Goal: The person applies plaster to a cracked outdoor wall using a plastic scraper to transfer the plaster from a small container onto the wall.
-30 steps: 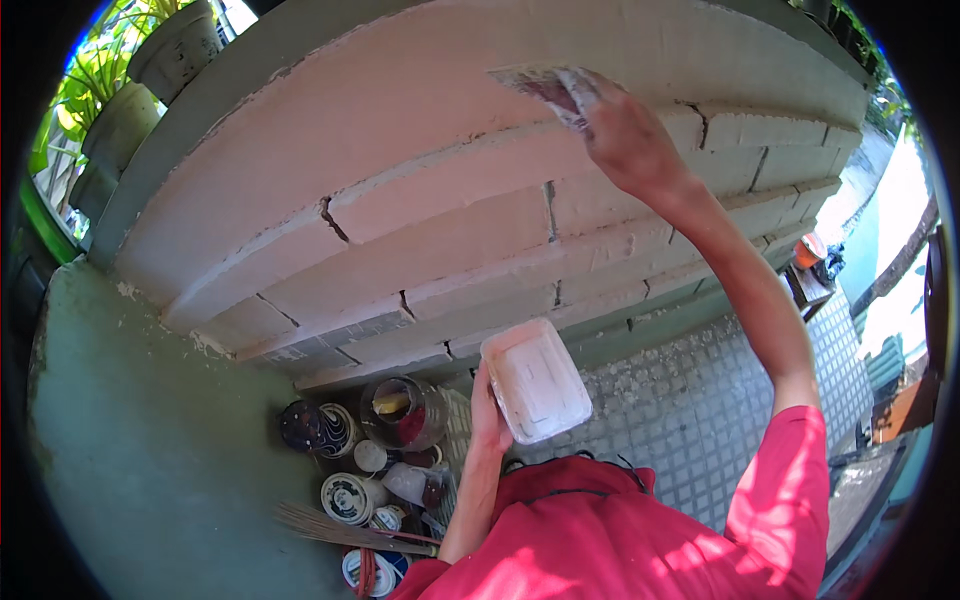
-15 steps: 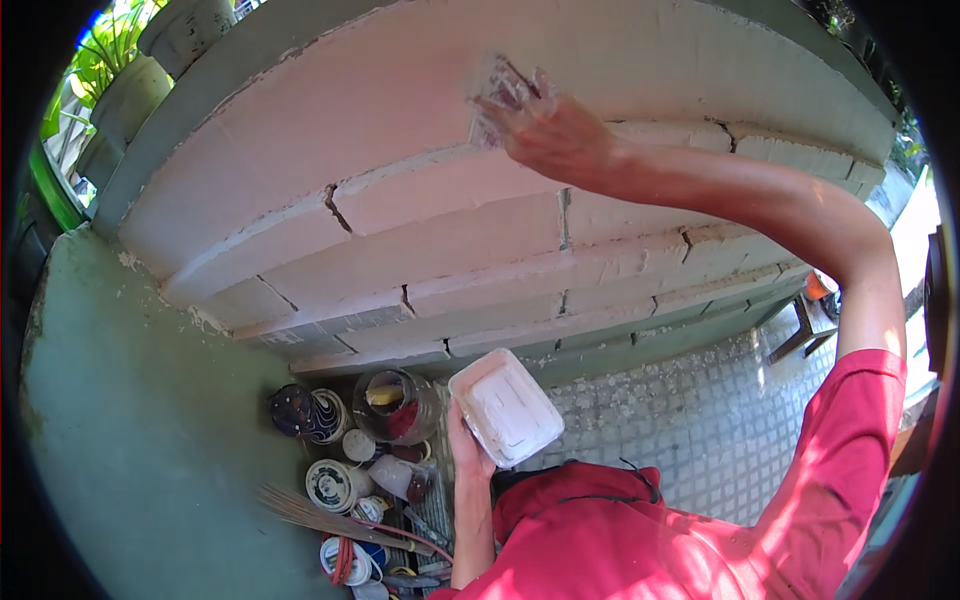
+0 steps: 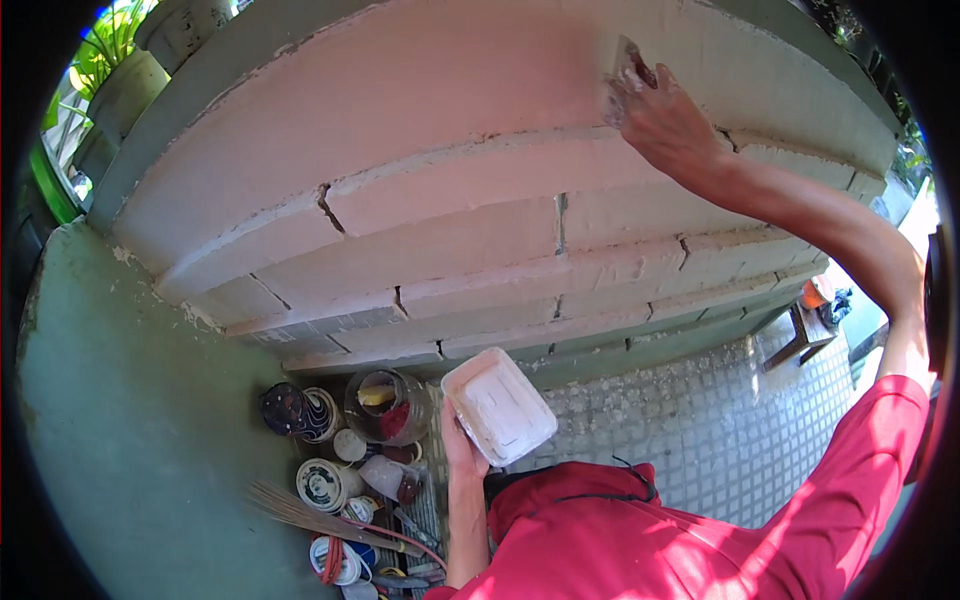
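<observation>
My right hand grips a putty-smeared scraper against the upper band of a pinkish plastered wall, above a ledge with a cracked edge. My left hand holds a rectangular white plastic container with pale paste in it, low in front of my body, below the wall's stepped rows of grooves and cracks. The scraper's blade is partly blurred and hidden by my fingers.
A green side wall stands at left, beside buckets, a clear jar and a twig broom. A small wooden stool stands right on the tiled floor. Potted plants line the upper left.
My right hand with the scraper went left along the upper wall, then moved back right and slightly up. My left hand and the container shifted a little left and down in view.
</observation>
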Available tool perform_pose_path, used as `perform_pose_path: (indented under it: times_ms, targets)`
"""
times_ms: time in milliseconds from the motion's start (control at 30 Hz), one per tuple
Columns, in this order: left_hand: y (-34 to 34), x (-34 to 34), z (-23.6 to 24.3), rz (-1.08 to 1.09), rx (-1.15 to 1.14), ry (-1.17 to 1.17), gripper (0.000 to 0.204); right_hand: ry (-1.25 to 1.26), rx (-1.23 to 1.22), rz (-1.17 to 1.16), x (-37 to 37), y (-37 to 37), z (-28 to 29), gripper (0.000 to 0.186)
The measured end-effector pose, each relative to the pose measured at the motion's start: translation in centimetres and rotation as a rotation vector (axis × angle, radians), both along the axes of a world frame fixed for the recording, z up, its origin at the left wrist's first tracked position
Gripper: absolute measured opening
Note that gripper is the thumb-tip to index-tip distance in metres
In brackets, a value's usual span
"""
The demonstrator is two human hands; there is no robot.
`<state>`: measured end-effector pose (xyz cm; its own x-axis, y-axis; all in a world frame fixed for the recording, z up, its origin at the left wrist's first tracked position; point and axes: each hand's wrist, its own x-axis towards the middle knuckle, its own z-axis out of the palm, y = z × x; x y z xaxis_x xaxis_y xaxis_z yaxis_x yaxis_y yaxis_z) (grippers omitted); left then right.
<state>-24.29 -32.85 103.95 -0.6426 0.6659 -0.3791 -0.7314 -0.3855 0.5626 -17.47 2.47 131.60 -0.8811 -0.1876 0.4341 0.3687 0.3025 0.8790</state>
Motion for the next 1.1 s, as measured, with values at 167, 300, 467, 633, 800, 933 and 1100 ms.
perform_pose_path:
  times_ms: [167, 300, 467, 633, 800, 933, 1100]
  targets:
    - [0.5, 2.8, 2.4, -0.044, -0.02, 0.0, 0.056, -0.013, -0.058, 0.258, -2.6, -1.8, 0.4, 0.019]
    - [1.7, 4.7, 2.3, -0.039, -0.013, 0.016, 0.057, -0.091, -0.114, 0.278, -1.6, 0.6, -2.0, 0.028]
    - [2.3, 2.8, -2.8, -0.069, 0.079, 0.044, 0.054, -0.083, -0.54, -0.316, 4.3, -2.5, -5.0, 0.018]
    - [4.7, 3.2, -8.7, -0.07, 0.023, 0.112, 0.052, 0.469, -1.487, 0.498, 12.7, -4.9, -18.1, 0.024]
    - [10.3, 6.8, -10.6, -0.194, 0.03, 0.117, 0.055, 0.55, -2.532, 0.189, 16.5, -10.2, -28.4, 0.037]
    - [14.0, 9.7, -13.1, -0.262, 0.047, 0.13, 0.058, 0.374, -2.313, 0.091, 17.0, -7.8, -33.0, 0.036]
    - [16.8, 11.6, -15.1, -0.306, 0.058, 0.164, 0.055, 0.35, -2.257, 0.092, 18.1, -6.5, -36.6, 0.033]
